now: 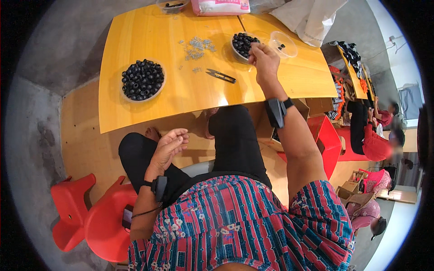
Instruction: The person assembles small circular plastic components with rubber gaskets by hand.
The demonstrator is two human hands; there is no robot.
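Observation:
My right hand (266,61) is at the near right rim of a clear bowl of small black pieces (244,41). Its thumb and fingers are pinched together, and whatever they may hold is too small to make out. Low over my lap, short of the table edge, my left hand (170,147) has its fingers curled in against the thumb; I cannot see anything between them. Black thread snips (221,76) lie on the yellow table (181,95), left of the right hand. Beyond them is a loose scatter of small silvery pieces (197,48).
A round tub heaped with black hollow beads (143,80) stands at the table's left. Right of the working bowl is a clear dish (289,49) with a few black pieces. A pink-and-white package (220,7) and white bag (312,18) sit far back. Red chairs (110,221) stand lower left; people work at right.

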